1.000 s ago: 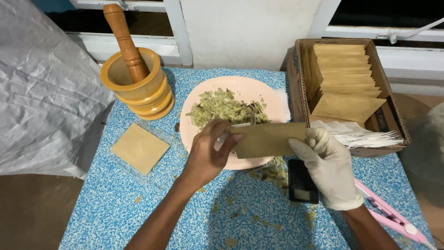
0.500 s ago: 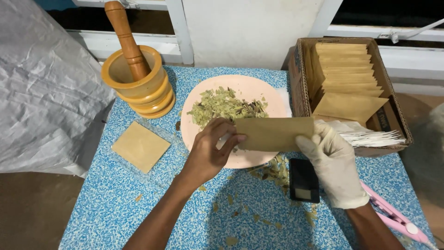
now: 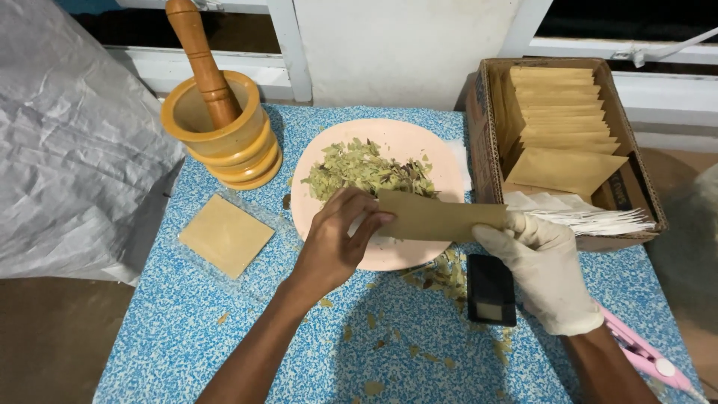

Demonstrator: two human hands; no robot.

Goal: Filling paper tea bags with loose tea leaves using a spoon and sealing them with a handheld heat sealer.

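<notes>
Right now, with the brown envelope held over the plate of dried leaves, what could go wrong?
1. The brown envelope is pinched only at its ends by the bare left hand and the gloved right hand, so it may sag or tip.
2. Dried leaves could spill off the pink plate; crumbs already litter the table.
3. The small black device beside the right hand could get knocked.

head-worn view, looking steeply down, close over table (image 3: 224, 329)
</notes>
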